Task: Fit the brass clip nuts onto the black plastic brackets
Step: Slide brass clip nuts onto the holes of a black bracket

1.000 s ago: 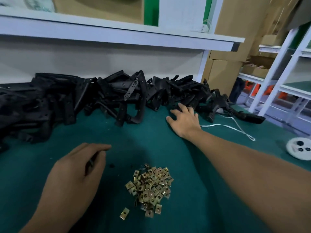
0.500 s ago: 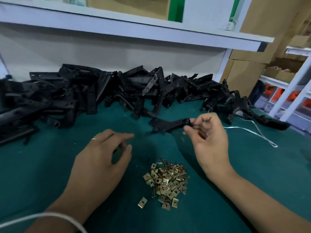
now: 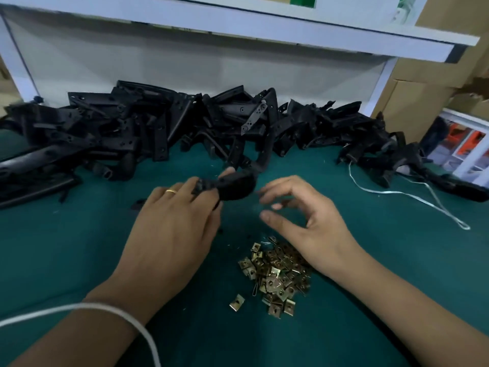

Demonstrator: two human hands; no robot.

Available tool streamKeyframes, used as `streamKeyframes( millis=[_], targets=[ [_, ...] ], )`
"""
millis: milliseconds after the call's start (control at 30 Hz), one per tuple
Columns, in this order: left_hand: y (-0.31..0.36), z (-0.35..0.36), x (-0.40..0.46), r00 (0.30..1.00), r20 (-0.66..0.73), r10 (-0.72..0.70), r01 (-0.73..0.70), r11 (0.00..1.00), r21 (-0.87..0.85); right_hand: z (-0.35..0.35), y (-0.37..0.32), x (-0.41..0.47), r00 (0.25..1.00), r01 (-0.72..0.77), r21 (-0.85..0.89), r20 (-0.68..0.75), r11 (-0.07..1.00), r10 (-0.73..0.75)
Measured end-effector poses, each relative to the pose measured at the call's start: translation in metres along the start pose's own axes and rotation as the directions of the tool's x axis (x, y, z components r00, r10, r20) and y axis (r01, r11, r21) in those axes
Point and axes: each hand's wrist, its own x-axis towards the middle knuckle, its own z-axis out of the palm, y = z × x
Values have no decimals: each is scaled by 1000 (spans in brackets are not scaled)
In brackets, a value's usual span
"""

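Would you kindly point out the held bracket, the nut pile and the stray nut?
held bracket (image 3: 234, 186), head view, its broad blurred body.
nut pile (image 3: 277, 274), head view, the heap's middle.
stray nut (image 3: 237, 303), head view, its flat face.

Dim, flat indoor light; the long white overhead shelf shades the wall beneath it. The right hand and the black plastic bracket smear with motion blur. Straight edges bow outward.
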Motion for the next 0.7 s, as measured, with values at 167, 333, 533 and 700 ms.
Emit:
streamKeyframes(
  millis=[167,333,533,700],
  targets=[
    [-7,13,-3,977,97,-190,195,979,-53,-10,11,-7,951,-38,-299,281,953,127],
    [-13,17,-5,956,182,-230,258,955,-146,-9,9,-3,933,-26,-325,332,945,140],
    [-4,11,-3,980,195,-39,47,998,-38,-9,10,-3,934,-21,-282,337,959,119],
    [-5,5,-3,988,155,-8,16,999,-50,-5,8,-6,966,-105,-6,236,994,103]
  ],
)
